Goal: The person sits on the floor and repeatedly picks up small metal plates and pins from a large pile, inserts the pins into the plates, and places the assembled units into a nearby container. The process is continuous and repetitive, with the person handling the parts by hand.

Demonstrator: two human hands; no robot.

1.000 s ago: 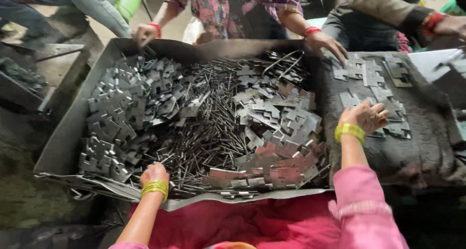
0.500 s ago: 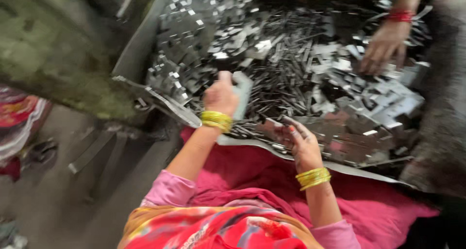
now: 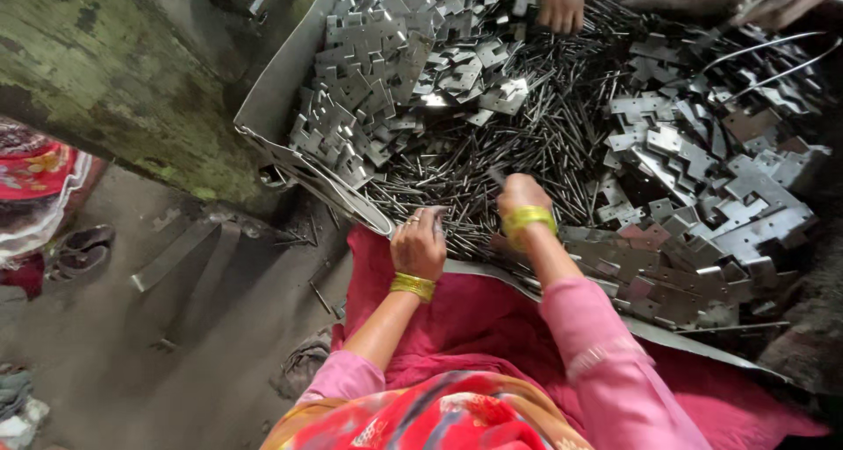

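Left hand [image 3: 420, 244]: fingers curled at the near rim of the tray, closed around a small grey metal piece; gold bangles on the wrist.
Right hand [image 3: 522, 195]: knuckles up, fingers tucked down into the pins; cannot tell how far open or what it has hold of; yellow bangle, pink sleeve.
Steel pins [image 3: 527, 143]: thin, dark, straight rods, heaped loose down the middle of the tray, just beyond both hands.
Hinge plates [image 3: 369, 90]: flat, notched, dull silver stampings, piled far left; a second heap [image 3: 702, 187] to the right.
Tray [image 3: 272, 90]: bent sheet metal, rim dented at the near left.
Red cloth [image 3: 474, 318]: soft folds under the near rim.
Other person's hand [image 3: 562, 2]: far edge, resting on the pins.
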